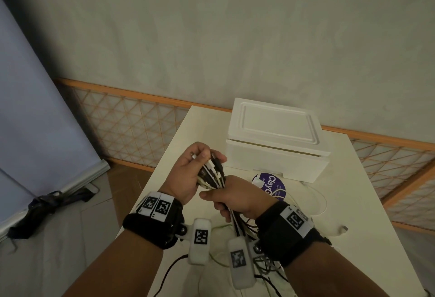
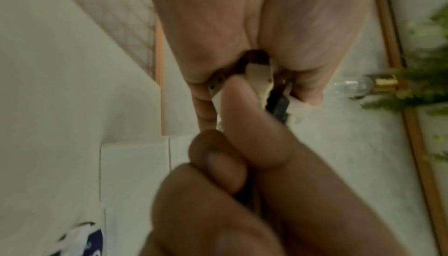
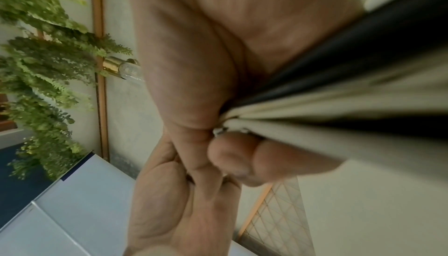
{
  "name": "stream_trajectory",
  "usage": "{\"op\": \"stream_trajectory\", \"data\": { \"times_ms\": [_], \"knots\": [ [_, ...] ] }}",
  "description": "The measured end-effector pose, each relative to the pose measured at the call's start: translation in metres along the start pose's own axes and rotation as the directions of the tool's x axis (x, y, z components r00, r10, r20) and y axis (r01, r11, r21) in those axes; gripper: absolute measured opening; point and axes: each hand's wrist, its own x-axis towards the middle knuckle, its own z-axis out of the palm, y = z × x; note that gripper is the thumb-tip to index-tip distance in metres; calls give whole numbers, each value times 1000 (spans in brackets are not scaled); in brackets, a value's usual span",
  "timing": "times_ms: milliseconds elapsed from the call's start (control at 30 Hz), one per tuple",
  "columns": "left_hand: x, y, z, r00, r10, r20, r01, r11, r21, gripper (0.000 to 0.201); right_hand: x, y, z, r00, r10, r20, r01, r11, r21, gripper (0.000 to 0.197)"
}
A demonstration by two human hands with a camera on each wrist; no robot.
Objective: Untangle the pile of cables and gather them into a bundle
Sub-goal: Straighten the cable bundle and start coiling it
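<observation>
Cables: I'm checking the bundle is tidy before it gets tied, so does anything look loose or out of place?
Yes. Both hands, left hand and right hand, grip the cable ends, but below them the cables still lie looped and crossed on the table.

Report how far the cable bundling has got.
Done: several black and white cables are gathered side by side, plug ends lined up. In hand: left hand holds the plug ends, right hand grips the strands below. Left: loose cable tails still sprawl tangled on the white table.
</observation>
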Motion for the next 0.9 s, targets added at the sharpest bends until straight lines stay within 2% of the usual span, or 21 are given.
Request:
{"op": "stream_trajectory", "data": {
  "times_ms": [133, 200, 267, 333, 400, 567, 700, 900],
  "knots": [
    [1, 2, -4, 997, -48, 52, 57, 981, -187, 42, 1, -1, -2, 996, 71, 58, -75, 995, 64, 34],
    [0, 2, -4, 996, -85, 11, 85, 972, -218, 42, 2, -1, -3, 995, 79, 60, -82, 995, 59, 34],
    [1, 1, 0, 992, -107, -64, 98, 988, -120, 41, 4, -3, -4, 998, 54, 22, -55, 997, 45, 28],
    [0, -1, 7, 985, -75, -156, 83, 995, 48, 37, 6, -5, -4, 999, 32, -26, -32, 999, 14, 16],
    [-1, -3, 12, 975, -53, -217, 83, 988, 132, 31, 9, -5, -2, 998, 26, -50, -27, 1000, -16, 11],
    [-3, -4, 12, 975, -71, -211, 90, 993, 79, 26, 12, -4, -3, 993, 40, -109, -44, 999, -26, 18],
    [-4, -4, 7, 974, -111, -198, 133, 986, 102, 52, 14, -8, -4, 988, 49, -146, -56, 997, -44, 18],
    [-7, -4, 10, 972, -69, -223, 96, 989, 113, 21, 18, -8, -3, 987, 60, -149, -69, 996, -57, 15]
  ]
}}
